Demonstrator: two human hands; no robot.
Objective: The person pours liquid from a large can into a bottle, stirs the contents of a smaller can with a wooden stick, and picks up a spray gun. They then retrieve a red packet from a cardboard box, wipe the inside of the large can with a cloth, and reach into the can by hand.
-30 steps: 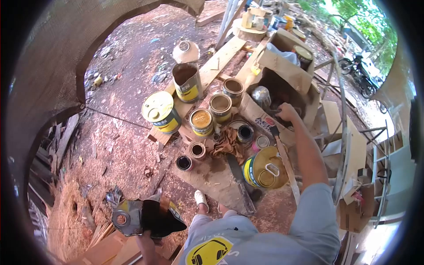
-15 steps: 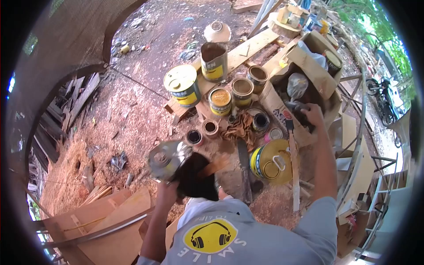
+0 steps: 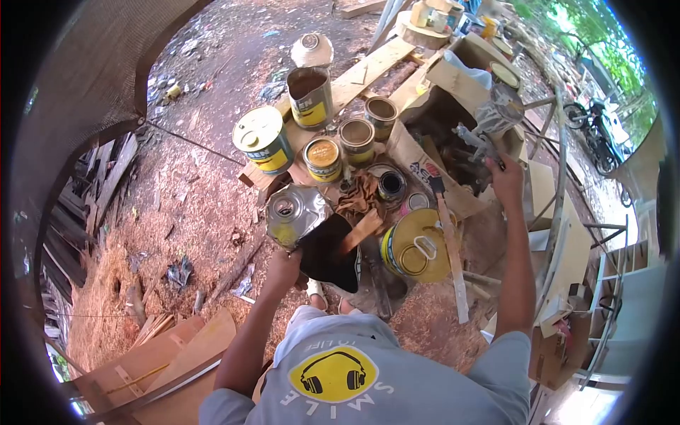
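My left hand (image 3: 283, 270) is closed on a cut-open metal can (image 3: 329, 251). Its inside is dark, its shiny top (image 3: 294, 212) with a round spout is folded back, and a flat wooden stick (image 3: 361, 230) leans in it. On the right, my right hand (image 3: 507, 180) grips a grey spray gun (image 3: 476, 145) with a clear, plastic-looking cup (image 3: 499, 112). The gun is above an open cardboard box (image 3: 443, 117) with a dark inside. Nearer me, a long brush (image 3: 448, 248) lies across a large yellow-lidded can (image 3: 418, 244).
Several paint cans stand ahead, including a closed one (image 3: 262, 138), a tall open one (image 3: 309, 99) and one with an orange-brown top (image 3: 322, 157). A crumpled brown cloth (image 3: 360, 195) lies among them. Planks (image 3: 372, 69) rest behind; a metal rail (image 3: 563, 205) runs along the right.
My right hand has lifted the spray gun up and outward from the box. The cut-open can in my left hand has shifted slightly, and the whole view has turned a little.
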